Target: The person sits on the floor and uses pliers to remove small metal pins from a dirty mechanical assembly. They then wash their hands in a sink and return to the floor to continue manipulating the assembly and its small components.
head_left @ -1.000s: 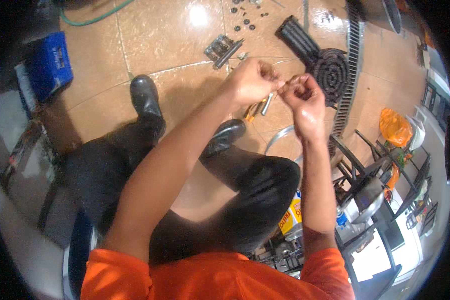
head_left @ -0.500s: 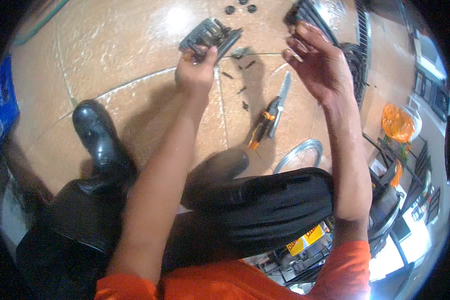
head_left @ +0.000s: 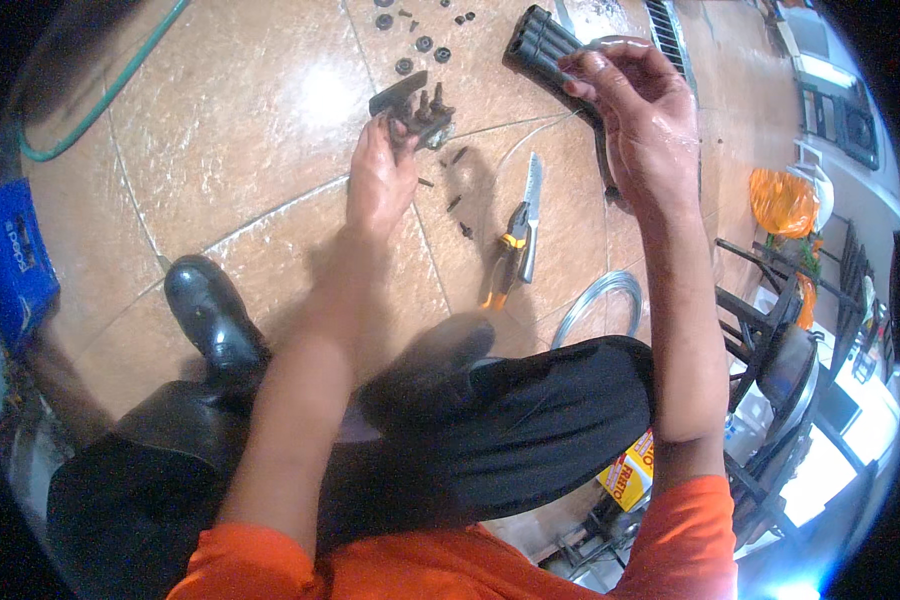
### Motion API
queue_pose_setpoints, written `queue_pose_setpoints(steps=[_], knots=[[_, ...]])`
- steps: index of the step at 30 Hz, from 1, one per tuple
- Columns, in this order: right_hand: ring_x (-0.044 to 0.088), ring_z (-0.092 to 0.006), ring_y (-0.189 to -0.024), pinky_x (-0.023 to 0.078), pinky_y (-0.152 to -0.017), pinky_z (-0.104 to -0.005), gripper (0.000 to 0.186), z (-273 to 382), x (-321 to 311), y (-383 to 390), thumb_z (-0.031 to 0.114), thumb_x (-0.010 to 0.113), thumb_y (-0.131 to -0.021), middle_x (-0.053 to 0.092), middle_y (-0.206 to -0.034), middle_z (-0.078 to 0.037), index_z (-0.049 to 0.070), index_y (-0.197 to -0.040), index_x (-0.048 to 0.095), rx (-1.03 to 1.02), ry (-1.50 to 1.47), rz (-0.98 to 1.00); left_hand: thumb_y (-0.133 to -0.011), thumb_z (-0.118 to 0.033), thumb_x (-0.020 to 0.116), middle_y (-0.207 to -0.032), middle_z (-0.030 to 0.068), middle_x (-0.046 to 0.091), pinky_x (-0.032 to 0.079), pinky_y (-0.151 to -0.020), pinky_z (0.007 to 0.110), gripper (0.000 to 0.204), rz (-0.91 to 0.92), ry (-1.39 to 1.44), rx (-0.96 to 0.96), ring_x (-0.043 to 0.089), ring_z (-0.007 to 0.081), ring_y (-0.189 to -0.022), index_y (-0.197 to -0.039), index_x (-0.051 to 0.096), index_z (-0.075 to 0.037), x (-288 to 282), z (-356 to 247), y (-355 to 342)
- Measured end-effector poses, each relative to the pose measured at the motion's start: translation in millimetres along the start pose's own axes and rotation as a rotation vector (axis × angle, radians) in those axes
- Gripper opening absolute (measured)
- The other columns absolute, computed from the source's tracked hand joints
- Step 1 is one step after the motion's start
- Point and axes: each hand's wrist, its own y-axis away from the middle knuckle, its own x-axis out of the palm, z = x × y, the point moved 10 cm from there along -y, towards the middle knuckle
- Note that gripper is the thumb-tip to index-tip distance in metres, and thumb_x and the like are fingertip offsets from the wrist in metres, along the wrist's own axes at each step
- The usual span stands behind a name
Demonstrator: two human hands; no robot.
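My left hand (head_left: 378,185) is closed around a dark, blocky mechanical part (head_left: 400,95) with a flat plate on one side and short prongs standing up from it. The part is held above the tiled floor. My right hand (head_left: 650,130) is raised to the right, its thumb and fingertips drawn together in a pinch. Whatever lies between those fingertips is too small or hidden to make out. Just left of the right fingertips, a black ribbed piece (head_left: 540,45) shows on the floor, partly covered by the hand.
Small round black pieces (head_left: 424,44) lie beyond my left hand, and small dark bits (head_left: 454,203) nearer. A serrated blade (head_left: 535,180) lies beside black-and-orange handles (head_left: 508,262). A wire coil (head_left: 625,282) sits by my knee. Left are a green hose (head_left: 100,115) and blue bag (head_left: 15,265).
The part in my left hand has turned, so its prongs and plate now show instead of its ribbed side. My right fingers have drawn closer together. The whole view has shifted.
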Motion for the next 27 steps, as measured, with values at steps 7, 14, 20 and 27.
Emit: queue_pose_setpoints(steps=[7, 14, 20, 27], knots=[[0.059, -0.0119, -0.08, 0.047, -0.073, -0.0248, 0.01, 55, -16, 4, 0.002, 0.065, -0.082, 0.062, -0.082, -0.006, 0.001, -0.088, 0.057, -0.098, 0.036, -0.168, -0.081, -0.001, 0.063, -0.09, 0.0162, 0.06, 0.048, -0.071, 0.039, 0.021, 0.239, 0.144, 0.314, 0.061, 0.0338, -0.081, -0.099, 0.052, 0.0, -28, -113, -18], [0.062, -0.0271, -0.104, 0.051, -0.087, -0.0356, 0.014, 124, -24, 34, 0.001, 0.057, -0.09, 0.062, -0.1, -0.013, -0.001, -0.103, 0.057, -0.3, -0.063, 0.027, -0.069, 0.004, 0.074, -0.089, 0.0101, 0.06, 0.05, -0.073, 0.034, 0.035, 0.081, 0.255, 0.703, 0.062, 0.0271, -0.081, -0.098, 0.056, -0.005, -71, -225, -6], [0.06, -0.0338, -0.108, 0.053, -0.087, -0.0398, 0.013, 147, -19, 53, 0.0, 0.057, -0.09, 0.062, -0.101, -0.016, -0.003, -0.103, 0.056, -0.414, -0.019, 0.045, -0.067, 0.005, 0.075, -0.082, 0.0101, 0.061, 0.051, -0.074, 0.033, 0.038, 0.051, 0.291, 0.708, 0.062, 0.0231, -0.078, -0.099, 0.056, 0.001, -89, -239, -4], [0.061, -0.0218, -0.092, 0.05, -0.082, -0.0314, 0.013, 165, 8, 68, -0.002, 0.063, -0.084, 0.061, -0.092, -0.013, -0.001, -0.095, 0.056, -0.537, 0.166, -0.02, -0.074, 0.011, 0.069, -0.099, 0.0126, 0.06, 0.05, -0.08, 0.029, 0.029, 0.099, 0.25, 0.648, 0.06, 0.0181, -0.092, -0.094, 0.052, -0.001, -86, -220, -4]])
